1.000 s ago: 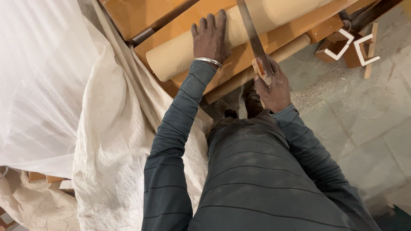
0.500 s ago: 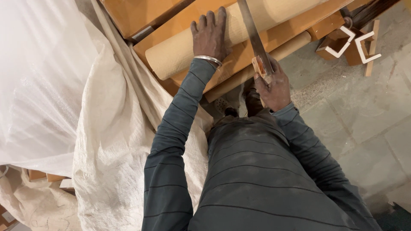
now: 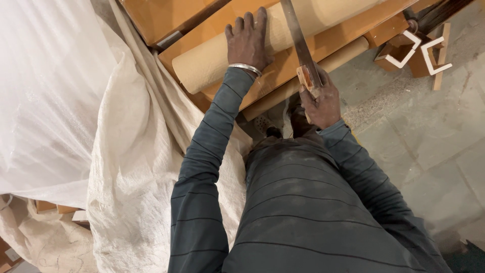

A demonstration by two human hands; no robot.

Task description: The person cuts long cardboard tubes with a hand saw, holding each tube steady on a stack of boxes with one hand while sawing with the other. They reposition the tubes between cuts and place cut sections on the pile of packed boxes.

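Hands: left hand (image 3: 247, 38) flat, fingers spread, pressing on the roll (image 3: 217, 58); right hand (image 3: 318, 101) closed round the wooden handle of the saw (image 3: 298, 35).

Roll: pale cardboard tube, lying under the left hand, on orange boards (image 3: 353, 38). Saw blade crosses it just right of the left hand. For a clean cut, judged: keep the pressing hand firm and clear of the blade, stroke straight.

Thinner tube (image 3: 303, 76): between the hands, below the boards.

White sacking (image 3: 126, 167): left of the left arm.

Wooden offcuts (image 3: 409, 50): on the stone floor (image 3: 424, 141), right of the right hand.
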